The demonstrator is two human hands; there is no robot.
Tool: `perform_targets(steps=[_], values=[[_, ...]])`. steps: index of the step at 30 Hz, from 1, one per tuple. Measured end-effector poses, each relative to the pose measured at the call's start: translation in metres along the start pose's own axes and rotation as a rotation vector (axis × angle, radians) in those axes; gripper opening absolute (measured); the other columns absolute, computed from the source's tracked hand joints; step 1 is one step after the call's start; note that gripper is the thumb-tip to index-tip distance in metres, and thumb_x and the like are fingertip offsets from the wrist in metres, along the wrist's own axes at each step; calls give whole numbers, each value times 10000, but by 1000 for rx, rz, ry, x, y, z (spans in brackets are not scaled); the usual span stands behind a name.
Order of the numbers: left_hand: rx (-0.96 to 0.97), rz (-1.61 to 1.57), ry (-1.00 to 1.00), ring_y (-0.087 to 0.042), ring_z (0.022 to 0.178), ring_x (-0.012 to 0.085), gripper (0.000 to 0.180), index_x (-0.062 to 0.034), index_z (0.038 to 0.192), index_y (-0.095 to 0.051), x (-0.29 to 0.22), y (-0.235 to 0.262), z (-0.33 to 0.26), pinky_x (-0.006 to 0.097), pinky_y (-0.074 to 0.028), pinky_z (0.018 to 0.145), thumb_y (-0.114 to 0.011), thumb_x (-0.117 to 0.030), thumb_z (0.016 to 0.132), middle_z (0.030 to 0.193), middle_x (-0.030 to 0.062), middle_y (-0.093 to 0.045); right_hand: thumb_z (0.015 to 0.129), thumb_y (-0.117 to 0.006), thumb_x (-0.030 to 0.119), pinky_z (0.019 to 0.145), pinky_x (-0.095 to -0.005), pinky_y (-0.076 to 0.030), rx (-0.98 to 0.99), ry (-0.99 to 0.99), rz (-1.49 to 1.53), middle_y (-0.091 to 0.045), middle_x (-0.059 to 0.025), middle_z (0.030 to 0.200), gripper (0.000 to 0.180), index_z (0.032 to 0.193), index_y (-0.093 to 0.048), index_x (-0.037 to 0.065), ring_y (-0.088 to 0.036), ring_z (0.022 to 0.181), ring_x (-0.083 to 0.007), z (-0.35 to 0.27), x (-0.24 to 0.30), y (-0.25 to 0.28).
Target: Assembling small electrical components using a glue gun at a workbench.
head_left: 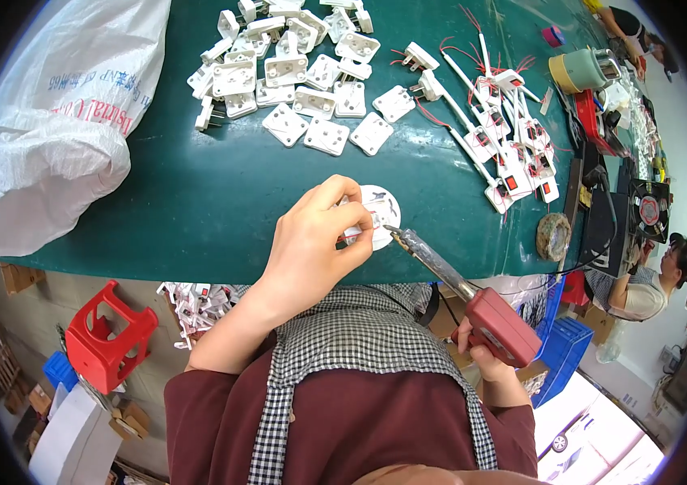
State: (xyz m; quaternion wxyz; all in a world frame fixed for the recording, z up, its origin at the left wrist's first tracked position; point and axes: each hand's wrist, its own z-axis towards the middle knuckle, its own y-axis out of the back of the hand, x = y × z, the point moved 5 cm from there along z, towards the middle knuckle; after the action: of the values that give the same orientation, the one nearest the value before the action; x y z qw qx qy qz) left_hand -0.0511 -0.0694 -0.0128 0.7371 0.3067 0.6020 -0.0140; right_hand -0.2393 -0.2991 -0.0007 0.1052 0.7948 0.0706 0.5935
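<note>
Socket part [377,212] half behind left hand [317,242]

white plastic bag [52,121], red and blue print | table's left end | crumpled, bulging

the left hand [315,242] is out over the near edge of the bench, forearm bare and angled up from the lower left, fingers curled with thumb and fingertips pinched together. the right hand [485,356] sits lower, short of that edge, closed in a fist, knuckles outward.
</note>
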Motion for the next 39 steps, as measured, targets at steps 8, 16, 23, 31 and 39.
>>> perform_targets(steps=[8,16,23,31,39], values=[[-12,-4,-7,-586,741,165,104,-30,763,-612,1,1,-2,266,-463,632,-665,11,684,918,53,-555,734,-720,169,749,-323,-529,-45,21,-187,-661,-130,978,425,1090,-600,-31,-666,846,-264,-2,-5,1],[3,-32,-15,-579,749,162,103,-29,767,-628,2,3,-2,263,-457,637,-663,14,680,927,59,-554,711,-722,135,734,-321,-537,-8,83,-278,-667,-136,1011,545,1194,-543,-43,-676,834,-264,3,5,0],[22,-48,-7,-579,748,165,99,-28,769,-630,4,2,-2,263,-462,641,-659,19,687,921,63,-550,731,-731,317,749,-332,-535,62,103,-274,-660,-149,1067,689,1261,-490,-51,-680,869,-282,11,20,2],[15,-31,6,-595,816,239,90,-62,727,-615,4,2,-3,361,-471,727,-685,-47,672,924,52,-562,727,-731,336,790,-330,-529,102,41,-397,-652,-158,1083,701,1257,-491,-55,-668,930,-292,13,27,0],[21,-5,-8,-585,761,198,85,-47,746,-635,2,3,-2,315,-461,658,-679,-23,677,912,48,-561,724,-721,235,801,-335,-533,83,136,-372,-661,-156,1044,576,1192,-546,-50,-670,913,-292,9,27,0]])
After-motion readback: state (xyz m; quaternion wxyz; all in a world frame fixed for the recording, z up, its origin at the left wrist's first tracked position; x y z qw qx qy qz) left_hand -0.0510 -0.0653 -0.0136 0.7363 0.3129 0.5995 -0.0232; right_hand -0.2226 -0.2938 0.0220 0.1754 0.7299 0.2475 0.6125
